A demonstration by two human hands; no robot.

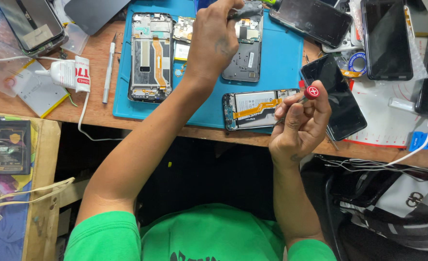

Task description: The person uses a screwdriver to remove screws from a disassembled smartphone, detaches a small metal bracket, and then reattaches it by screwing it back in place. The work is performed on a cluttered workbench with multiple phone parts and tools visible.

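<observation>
My left hand (pixel 214 41) reaches over the blue work mat (pixel 281 63) and grips a grey phone part (pixel 247 10) at the top of an opened phone body (pixel 243 58). My right hand (pixel 301 121) is raised near the table's front edge, its fingers closed on a small screwdriver with a red cap (pixel 312 91). Just left of that hand lies an opened phone with an orange flex cable (pixel 255 108). A larger opened phone frame (pixel 150 57) lies on the mat's left side.
Several dark phones and screens (pixel 385 38) lie at the right and top of the wooden table (pixel 98 111). A craft knife (pixel 109 67), a white glue tube (pixel 69 72) and white cables lie at the left. A box with packaged parts (pixel 8 145) stands lower left.
</observation>
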